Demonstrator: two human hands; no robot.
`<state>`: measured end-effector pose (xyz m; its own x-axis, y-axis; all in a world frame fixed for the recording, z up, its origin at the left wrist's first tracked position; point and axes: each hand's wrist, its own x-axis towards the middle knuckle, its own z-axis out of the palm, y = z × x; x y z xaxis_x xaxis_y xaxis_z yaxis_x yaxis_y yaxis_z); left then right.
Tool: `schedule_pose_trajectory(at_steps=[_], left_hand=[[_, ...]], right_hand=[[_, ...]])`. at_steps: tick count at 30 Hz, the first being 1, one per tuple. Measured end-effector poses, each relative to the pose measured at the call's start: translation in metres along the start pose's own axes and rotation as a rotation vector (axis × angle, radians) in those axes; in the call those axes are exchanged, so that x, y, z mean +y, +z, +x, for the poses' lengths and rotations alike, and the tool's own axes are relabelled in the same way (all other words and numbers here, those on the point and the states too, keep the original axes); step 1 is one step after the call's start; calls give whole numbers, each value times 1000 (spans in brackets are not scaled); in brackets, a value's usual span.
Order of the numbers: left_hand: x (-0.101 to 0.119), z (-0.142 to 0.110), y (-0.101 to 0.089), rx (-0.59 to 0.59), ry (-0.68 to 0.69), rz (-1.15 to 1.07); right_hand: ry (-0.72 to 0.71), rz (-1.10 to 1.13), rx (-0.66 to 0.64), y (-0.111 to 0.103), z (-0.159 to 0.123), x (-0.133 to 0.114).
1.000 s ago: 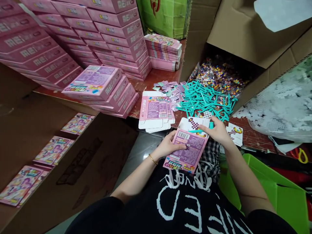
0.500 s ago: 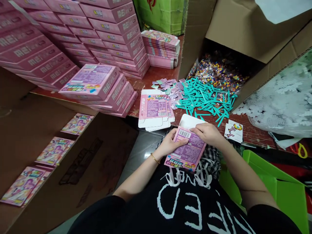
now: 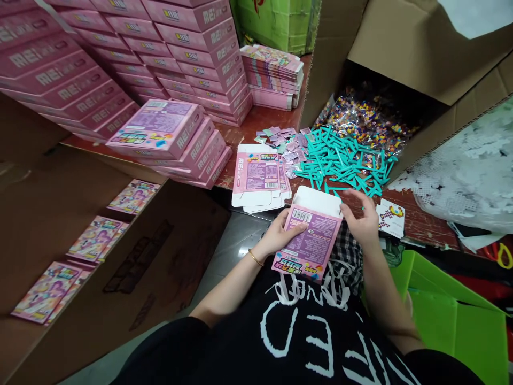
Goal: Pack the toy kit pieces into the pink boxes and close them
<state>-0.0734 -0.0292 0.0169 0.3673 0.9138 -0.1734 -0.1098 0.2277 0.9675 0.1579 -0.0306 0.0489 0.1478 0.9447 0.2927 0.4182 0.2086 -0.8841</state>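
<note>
My left hand [image 3: 280,235] grips the pink box [image 3: 312,243] at its left edge, thumb on the printed back near the barcode, fingers under it. The box is tilted over my lap, its white top flap [image 3: 316,200] standing open toward the table. My right hand [image 3: 363,222] is beside the box's right upper corner, fingers spread and loose, holding nothing. Just beyond the flap lies a heap of teal plastic pieces [image 3: 344,163]. Left of it are flat unfolded cartons [image 3: 260,176]. Small pattern cards [image 3: 390,216] lie right of my right hand.
</note>
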Motion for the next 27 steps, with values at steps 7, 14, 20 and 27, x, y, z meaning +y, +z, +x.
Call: schedule_pose_trajectory(at_steps=[7,14,20,27], left_hand=[[9,-3,4,23,16,5],[34,-21,3,93,351,349],[-3,13,-9,216,370,294],[-2,19,-13,254,456,248]], right_hand=[[188,298,-99,29,-46,-3],[-22,27,-155,15,-39,-22],[32,288,107,58,-27,15],[-6,246,-181,45,-7,5]])
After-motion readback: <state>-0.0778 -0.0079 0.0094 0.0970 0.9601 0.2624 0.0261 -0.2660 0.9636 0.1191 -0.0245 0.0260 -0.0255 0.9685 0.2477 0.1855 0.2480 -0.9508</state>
